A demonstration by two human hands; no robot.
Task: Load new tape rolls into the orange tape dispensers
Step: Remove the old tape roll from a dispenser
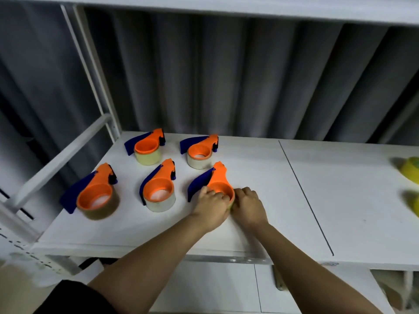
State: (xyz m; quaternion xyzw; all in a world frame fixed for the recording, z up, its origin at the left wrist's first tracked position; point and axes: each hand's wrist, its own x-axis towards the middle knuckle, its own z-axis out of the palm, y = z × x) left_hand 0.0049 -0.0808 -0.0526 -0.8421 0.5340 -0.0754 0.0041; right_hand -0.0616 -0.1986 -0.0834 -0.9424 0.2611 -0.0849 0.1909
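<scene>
Fingers of the left hand [210,203] and right hand [248,203] curl around the fifth orange dispenser [218,182] at the frame centre, probably pressing it onto a tape roll hidden beneath. Four loaded dispensers stand left on the tabletop [272,177]; yellow rolls [411,168] wait far right.

Five orange tape dispensers sit near the left end of the white bench [294,200]. The left hand [210,206] and right hand [248,206] curl round the front right dispenser [218,180], hiding its roll. The other four [97,191] [158,189] [147,147] [200,150] each hold a roll. Two blurred yellow rolls [411,168] lie at the bench's right edge.
</scene>
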